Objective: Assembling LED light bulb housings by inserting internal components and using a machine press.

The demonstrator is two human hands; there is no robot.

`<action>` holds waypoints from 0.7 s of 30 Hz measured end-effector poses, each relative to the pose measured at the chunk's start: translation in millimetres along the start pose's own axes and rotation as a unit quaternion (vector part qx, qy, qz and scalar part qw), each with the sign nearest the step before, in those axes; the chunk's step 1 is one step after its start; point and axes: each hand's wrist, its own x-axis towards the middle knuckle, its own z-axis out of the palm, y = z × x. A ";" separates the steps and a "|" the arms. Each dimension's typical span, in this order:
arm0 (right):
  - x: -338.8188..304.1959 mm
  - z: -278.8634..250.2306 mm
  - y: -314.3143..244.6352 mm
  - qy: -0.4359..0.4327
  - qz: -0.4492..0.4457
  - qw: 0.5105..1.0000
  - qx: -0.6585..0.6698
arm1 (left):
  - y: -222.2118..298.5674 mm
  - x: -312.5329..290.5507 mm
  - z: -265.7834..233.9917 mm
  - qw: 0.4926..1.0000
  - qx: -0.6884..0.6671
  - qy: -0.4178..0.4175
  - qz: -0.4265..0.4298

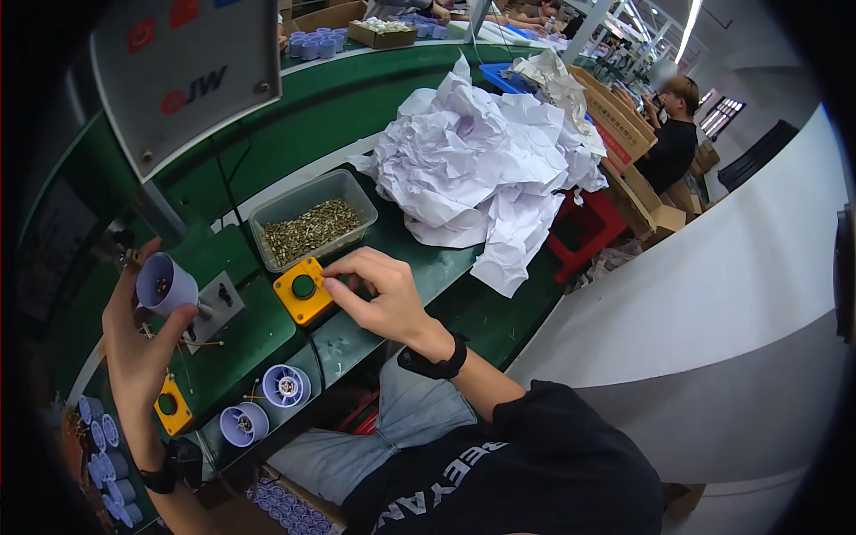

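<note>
My left hand is raised at the left, its fingers and thumb wrapped round a lavender plastic cup-shaped housing. Small dark and metallic parts show inside the housing, whose open end faces up. Beneath it is a metal fixture plate on the green bench. My right hand touches the corner of a yellow box with a green push button. Its thumb and forefinger are pinched together there; anything between them is too small to name. Just behind stands a clear plastic bin of small brass fittings.
Two lavender housings lie at the bench's near edge. A second yellow button box is at lower left, near more housings. Crumpled white paper heaps at the back right. A grey panel overhangs the far left. Other people sit further off.
</note>
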 end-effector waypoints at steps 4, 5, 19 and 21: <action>8.2 3.0 -11.8 -0.068 -0.079 0.994 -0.045 | -6.1 -1.2 -0.3 0.999 -0.031 -0.007 0.003; 7.9 2.1 -12.9 -0.078 -0.086 0.992 -0.055 | -6.5 -1.3 0.3 0.999 -0.034 -0.006 0.010; -22.1 4.3 1.0 -0.004 0.005 0.999 -0.054 | -1.8 0.5 2.2 0.999 -0.040 0.015 0.028; -22.0 4.9 2.5 -0.008 0.003 0.999 -0.050 | -4.9 0.1 2.8 0.997 -0.049 0.041 0.039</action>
